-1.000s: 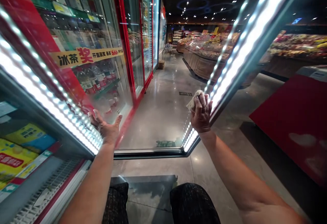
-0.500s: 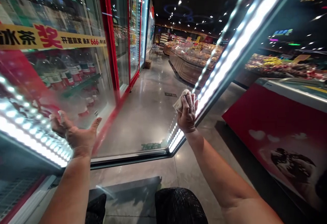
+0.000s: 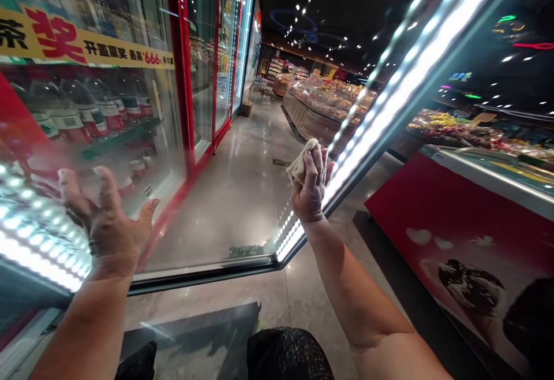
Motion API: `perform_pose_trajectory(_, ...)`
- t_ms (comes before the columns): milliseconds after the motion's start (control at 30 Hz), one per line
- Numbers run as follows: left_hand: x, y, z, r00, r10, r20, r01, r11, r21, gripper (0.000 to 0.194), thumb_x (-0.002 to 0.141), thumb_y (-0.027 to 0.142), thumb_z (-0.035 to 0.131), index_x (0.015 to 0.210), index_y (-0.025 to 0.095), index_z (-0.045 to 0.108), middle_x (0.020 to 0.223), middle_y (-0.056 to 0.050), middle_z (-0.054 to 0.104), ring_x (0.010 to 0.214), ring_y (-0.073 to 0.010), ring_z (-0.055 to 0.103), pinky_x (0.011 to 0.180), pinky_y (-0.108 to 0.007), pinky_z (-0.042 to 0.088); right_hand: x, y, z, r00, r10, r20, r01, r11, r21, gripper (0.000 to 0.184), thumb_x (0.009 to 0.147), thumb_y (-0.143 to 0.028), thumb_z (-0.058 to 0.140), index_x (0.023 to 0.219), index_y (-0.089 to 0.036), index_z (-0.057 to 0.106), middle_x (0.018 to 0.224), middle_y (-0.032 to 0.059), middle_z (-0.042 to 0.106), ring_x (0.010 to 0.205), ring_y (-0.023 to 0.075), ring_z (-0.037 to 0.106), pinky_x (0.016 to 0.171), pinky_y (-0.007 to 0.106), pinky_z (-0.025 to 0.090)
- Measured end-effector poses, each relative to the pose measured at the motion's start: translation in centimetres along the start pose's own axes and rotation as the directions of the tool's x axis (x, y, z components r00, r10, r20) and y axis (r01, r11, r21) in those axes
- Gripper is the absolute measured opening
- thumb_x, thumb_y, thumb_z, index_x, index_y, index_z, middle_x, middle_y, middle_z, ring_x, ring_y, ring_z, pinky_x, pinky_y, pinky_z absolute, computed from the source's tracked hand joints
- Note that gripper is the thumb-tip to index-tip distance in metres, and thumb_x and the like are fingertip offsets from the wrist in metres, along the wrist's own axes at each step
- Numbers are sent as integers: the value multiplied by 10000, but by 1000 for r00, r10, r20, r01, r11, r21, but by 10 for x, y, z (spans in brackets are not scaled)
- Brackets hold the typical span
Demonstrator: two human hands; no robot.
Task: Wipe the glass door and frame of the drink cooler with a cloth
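- Wiping the glass door (image 3: 208, 218) appears in hand.
- Hands apart: right hand (image 3: 310, 186) clamped around the cloth (image 3: 299, 163), between two and three o'clock from the splayed left hand (image 3: 111, 218).
- Next stroke likely calls for flat pressure, light strip (image 3: 372, 134) at three o'clock.

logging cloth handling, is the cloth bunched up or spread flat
Bunched up: the cloth shows as a small, crumpled wad in the right hand.

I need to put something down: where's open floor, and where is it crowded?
Open floor runs between the red-framed drinks cooler and the wood-sided display stand; another strip lies between the glass door and red chest freezer. Bottles crowd the cooler; the left hand, right hand and cloth crowd the door.
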State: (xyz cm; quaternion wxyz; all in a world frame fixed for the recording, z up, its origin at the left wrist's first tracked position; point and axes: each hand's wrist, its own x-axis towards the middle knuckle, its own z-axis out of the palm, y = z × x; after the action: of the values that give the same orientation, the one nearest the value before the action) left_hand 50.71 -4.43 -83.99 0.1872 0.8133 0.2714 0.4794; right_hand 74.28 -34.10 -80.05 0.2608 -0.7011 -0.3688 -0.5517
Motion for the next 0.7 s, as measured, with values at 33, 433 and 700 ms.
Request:
perform_pose_trajectory(33,-2,2,2,996,91,-18,-91,995,28,922,843,346,762,1644,233,321,1737,-231,101,1607,-438,113,1225,-741,181,1,-3,1,1000,-7,0,7,1000,-1,493,1057,-240,420,1546,-184,436,1578,190,523,1604,253,294,1306,578,196)
perform_pose_trajectory(433,-17,19,27,943,332,-5,-331,943,27,993,864,308,783,1666,401,204,1731,-110,-265,1566,-500,-216,1195,-818,48,17,-31,10,989,-149,-12,149,988,-49,486,1053,-208,418,1538,-178,439,1555,198,547,1600,253,303,1311,575,182)
perform_pose_trajectory(700,-20,17,31,961,278,6,-278,960,18,958,793,298,862,1617,346,377,1729,-139,-248,1568,-530,-165,1158,-863,71,29,-46,13,976,-216,0,216,976,-40,477,1048,-181,429,1524,-171,461,1522,185,585,1600,237,302,1319,582,145)
